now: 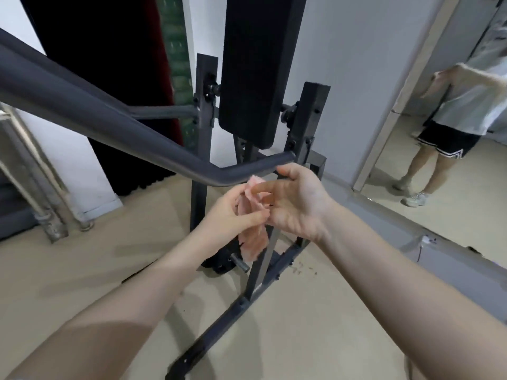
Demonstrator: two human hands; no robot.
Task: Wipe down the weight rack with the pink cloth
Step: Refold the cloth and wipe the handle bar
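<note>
The dark grey weight rack (pixel 204 111) stands in front of me, with a thick bent bar (pixel 115 124) running from the upper left down to the middle. Just below the bar's bend, the pink cloth (pixel 251 234) hangs crumpled between both hands. My left hand (pixel 233 215) pinches the cloth from the left. My right hand (pixel 296 198) holds it from the right, palm turned towards me, with one finger lying across the cloth's top and fingertips close under the bar. Part of the cloth is hidden by the hands.
A black padded bench back (pixel 255 67) stands upright in the rack. The rack's base rail (pixel 230 311) runs along the beige floor. A wall mirror (pixel 444 133) at the right reflects a person. Metal pipes (pixel 35 193) stand at the left, and a dark curtain (pixel 109 78) hangs behind.
</note>
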